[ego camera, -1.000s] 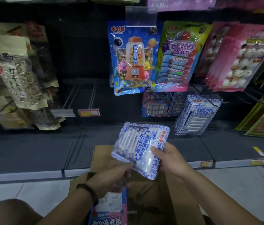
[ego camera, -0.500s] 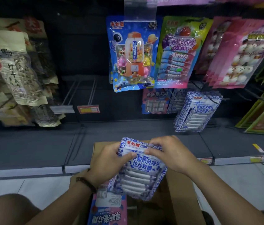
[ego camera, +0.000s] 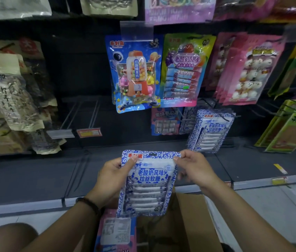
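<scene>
Shop shelf (ego camera: 34, 180) | candy pack (ego camera: 148, 184) upright between hands | left hand (ego camera: 109, 180), right hand (ego camera: 196, 170) pinch top corners

Cardboard box (ego camera: 194, 224) on pale tiled floor (ego camera: 270, 206), by dark bottom shelf (ego camera: 34, 175).

The candy packet (ego camera: 148, 188) is a flat sealed pouch with a blue-and-white porcelain-pattern border, a red brand label at its top left, a hang hole in the top edge and blue Chinese lettering above a row of stacked white sticks. It is upright, front to the camera, pinched at its top corners by the left hand (ego camera: 110, 180) and the right hand (ego camera: 194, 170)
</scene>
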A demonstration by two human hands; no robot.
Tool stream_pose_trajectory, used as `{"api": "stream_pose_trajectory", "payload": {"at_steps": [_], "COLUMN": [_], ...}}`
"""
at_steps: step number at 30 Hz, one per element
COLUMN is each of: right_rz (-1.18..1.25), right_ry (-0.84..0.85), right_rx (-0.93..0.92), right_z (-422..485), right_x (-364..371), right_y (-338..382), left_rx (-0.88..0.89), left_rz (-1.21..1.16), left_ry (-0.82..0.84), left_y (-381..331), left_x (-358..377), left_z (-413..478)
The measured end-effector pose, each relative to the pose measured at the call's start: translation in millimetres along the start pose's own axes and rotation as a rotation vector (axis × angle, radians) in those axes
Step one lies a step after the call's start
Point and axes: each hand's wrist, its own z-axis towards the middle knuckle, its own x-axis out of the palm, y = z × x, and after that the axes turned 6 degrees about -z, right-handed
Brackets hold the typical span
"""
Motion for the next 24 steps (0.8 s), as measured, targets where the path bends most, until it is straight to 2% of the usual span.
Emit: {"api": "stream_pose_trajectory", "payload": {"at_steps": [3, 7, 11, 19, 24], "right_rz": [0.172, 0.156, 0.138, 0.221, 0.297], "right_ry": [-0.091, -0.171, -0.312, -0.515, -0.684], "right_rx": [0.072, 0.051, 0.031, 0.125, 0.141], "right_z": [4, 21, 39, 86, 127], "right_x": [-14, -57, -108, -189, -223], "right_y": [2, 6, 1, -38, -56], "left_rx": [-0.033, -0.084, -0.057, 0.041, 0.018], "left_rz": [0.056, 0.054, 0.1, 0.318, 0.249], "left_ry": [0.076, 0.142, 0.196, 0.181, 0.148], "left_y": [-11, -29, -41, -37, -23], "left_x": [19, 57, 109, 220, 277], "left_z": [9, 31, 58, 132, 175]}}
